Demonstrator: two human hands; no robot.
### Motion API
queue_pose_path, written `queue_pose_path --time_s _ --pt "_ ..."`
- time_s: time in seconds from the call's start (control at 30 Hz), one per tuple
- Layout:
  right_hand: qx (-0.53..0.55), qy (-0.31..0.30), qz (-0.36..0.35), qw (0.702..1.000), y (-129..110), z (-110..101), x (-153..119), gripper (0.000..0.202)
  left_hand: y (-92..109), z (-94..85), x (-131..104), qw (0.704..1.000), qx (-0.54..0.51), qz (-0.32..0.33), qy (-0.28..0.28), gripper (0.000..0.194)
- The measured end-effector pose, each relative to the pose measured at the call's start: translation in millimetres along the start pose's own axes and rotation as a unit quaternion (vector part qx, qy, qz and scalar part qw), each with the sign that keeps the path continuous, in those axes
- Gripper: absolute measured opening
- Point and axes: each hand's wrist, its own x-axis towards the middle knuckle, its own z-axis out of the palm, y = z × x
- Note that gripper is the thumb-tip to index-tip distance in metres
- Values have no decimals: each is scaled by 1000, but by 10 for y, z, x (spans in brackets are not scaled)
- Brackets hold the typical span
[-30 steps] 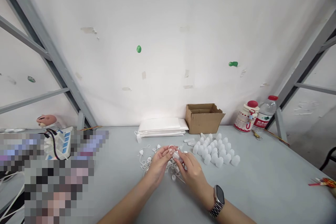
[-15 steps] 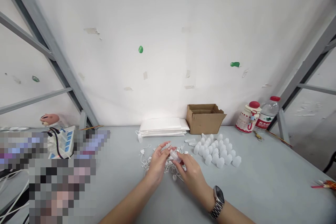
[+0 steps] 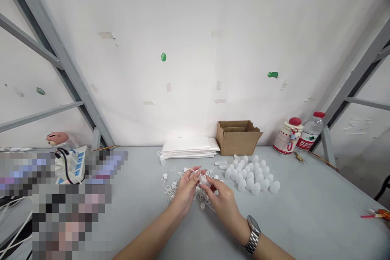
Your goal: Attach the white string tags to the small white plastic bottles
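Observation:
My left hand (image 3: 185, 190) is closed, with its thumb and fingertips on a thin white cord (image 3: 195, 170) and what is fixed to it. My right hand (image 3: 224, 197) pinches a small translucent plastic container (image 3: 204, 180). The two hands meet, and the container's one end lies against the left fingertips, so the join between cord piece and container is hidden. Under and around the hands lies a loose pile of white corded pieces (image 3: 170, 189). To the right stand several frosted white containers (image 3: 250, 178) in a cluster.
A cardboard box (image 3: 239, 142) and a stack of white flat packets (image 3: 189, 148) are by the wall. A small white corded container (image 3: 162, 159) stands before the packets. Far right are a decorated jar (image 3: 288, 136) and a water bottle (image 3: 310, 132); at left, a power strip (image 3: 71, 165).
My hands have shifted slightly to the right and turned a little, still together. The white cord shows more clearly above my left fingers. The containers on the table have not moved.

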Motion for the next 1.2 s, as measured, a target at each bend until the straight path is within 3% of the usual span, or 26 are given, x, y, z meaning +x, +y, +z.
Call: queue_pose_path --time_s 0.13,0.27,0.33,0.4,0.47,0.63,0.73,0.87,1.2 --pt "151 -58 172 972 -84 -32 85 27 -6 -5 9 1000 9 0 -6 31" --pt "348 -110 294 884 -118 -84 169 34 -5 -5 20 1000 10 -9 -26 29" --pt "422 -130 328 835 -113 -103 187 34 7 -6 23 999 16 -16 -31 28" --pt "457 -142 337 811 -101 -104 189 34 22 -13 26 999 15 -19 -21 28" --pt "447 -144 327 820 -90 -88 181 34 31 -28 30 1000 8 -21 -1 30" --pt "306 -95 254 913 -84 -31 137 35 35 -65 35 1000 5 -21 8 35" --pt "259 -77 228 936 -87 -14 103 31 36 -71 33 1000 -2 -23 6 38" --pt "269 -90 237 929 -95 -5 90 32 27 -70 26 1000 -12 -25 -8 38" --pt "412 -124 263 864 -95 -10 104 32 51 5 -16 999 24 -5 -40 31"
